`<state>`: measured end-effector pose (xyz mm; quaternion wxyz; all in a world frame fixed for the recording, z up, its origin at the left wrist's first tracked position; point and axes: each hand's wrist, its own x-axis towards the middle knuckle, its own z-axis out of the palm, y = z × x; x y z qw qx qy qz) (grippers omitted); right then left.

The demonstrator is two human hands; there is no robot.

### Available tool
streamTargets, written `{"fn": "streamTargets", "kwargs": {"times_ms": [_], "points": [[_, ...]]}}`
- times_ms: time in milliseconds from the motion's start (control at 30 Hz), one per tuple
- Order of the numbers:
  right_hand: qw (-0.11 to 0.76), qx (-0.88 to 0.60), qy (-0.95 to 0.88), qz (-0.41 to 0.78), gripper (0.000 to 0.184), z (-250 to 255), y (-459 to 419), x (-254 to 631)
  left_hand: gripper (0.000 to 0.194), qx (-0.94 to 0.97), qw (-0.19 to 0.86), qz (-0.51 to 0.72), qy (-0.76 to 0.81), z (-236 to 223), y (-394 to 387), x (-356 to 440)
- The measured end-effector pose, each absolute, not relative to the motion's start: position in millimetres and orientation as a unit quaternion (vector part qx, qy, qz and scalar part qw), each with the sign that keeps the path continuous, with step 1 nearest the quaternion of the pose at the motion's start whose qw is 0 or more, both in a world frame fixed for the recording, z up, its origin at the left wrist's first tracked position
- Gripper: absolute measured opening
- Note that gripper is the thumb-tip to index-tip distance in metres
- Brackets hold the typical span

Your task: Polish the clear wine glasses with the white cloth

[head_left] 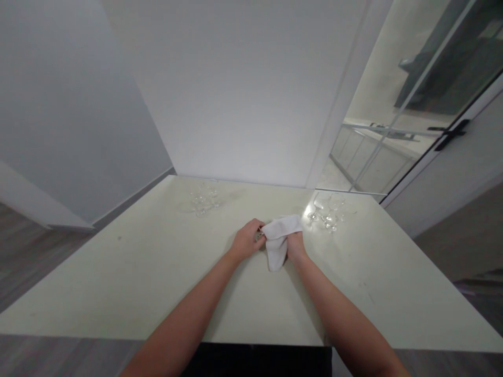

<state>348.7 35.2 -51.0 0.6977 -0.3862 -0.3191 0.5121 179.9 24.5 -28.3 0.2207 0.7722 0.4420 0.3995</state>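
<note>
Over the middle of the table, my left hand [247,240] is closed, thumb and fingers pinching a small clear piece that looks like part of a glass [259,235]. Most of that glass is hidden by the hand and the cloth. My right hand [295,245] grips a white cloth [280,229], which drapes over its fingers and hangs down between the two hands. The cloth's left edge meets the fingertips of my left hand.
Several clear glasses [329,217] stand on the white table [118,283] at the back right. Another cluster of clear glasses [204,200] is at the back left. A white wall [236,104] rises behind the table, with a glazed door [393,131] to the right.
</note>
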Motion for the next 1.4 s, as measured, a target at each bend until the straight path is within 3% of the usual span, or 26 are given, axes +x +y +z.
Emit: {"fn": "streamTargets", "kwargs": {"times_ms": [100,233,300,533,733,800,1000,1233,1400], "points": [[0.697,-0.382,-0.321,0.516,0.028,-53.2,35.8,348.3,0.019,0.786,0.247,0.385,0.416,-28.1,23.1,183.7],[0.690,-0.348,-0.342,0.535,0.023,-52.4,33.3,348.8,0.023,0.662,0.500,0.374,0.415,-30.4,20.9,191.0],[0.681,-0.343,-0.335,0.553,0.023,-50.6,31.9,347.8,0.025,0.615,0.573,0.353,0.412,-30.8,20.1,191.9],[0.717,-0.334,-0.279,0.545,0.027,-42.6,32.3,344.3,0.024,0.733,0.368,0.394,0.414,-30.2,23.4,190.9],[0.686,-0.323,-0.313,0.572,0.026,-44.8,30.4,346.5,0.022,0.579,0.620,0.364,0.385,-34.6,27.6,193.3],[0.685,-0.323,-0.319,0.569,0.026,-45.8,30.6,346.3,0.021,0.577,0.615,0.366,0.395,-34.7,27.3,191.0],[0.712,-0.355,-0.269,0.544,0.026,-46.9,32.8,343.6,0.023,0.697,0.426,0.409,0.406,-31.8,23.2,191.2],[0.616,-0.300,-0.326,0.652,0.029,-44.3,27.3,346.3,0.021,0.529,0.644,0.385,0.397,-28.8,24.3,189.1],[0.670,-0.336,-0.298,0.591,0.030,-43.6,30.7,340.0,0.020,0.663,0.411,0.440,0.445,-29.6,24.1,185.4]]}}
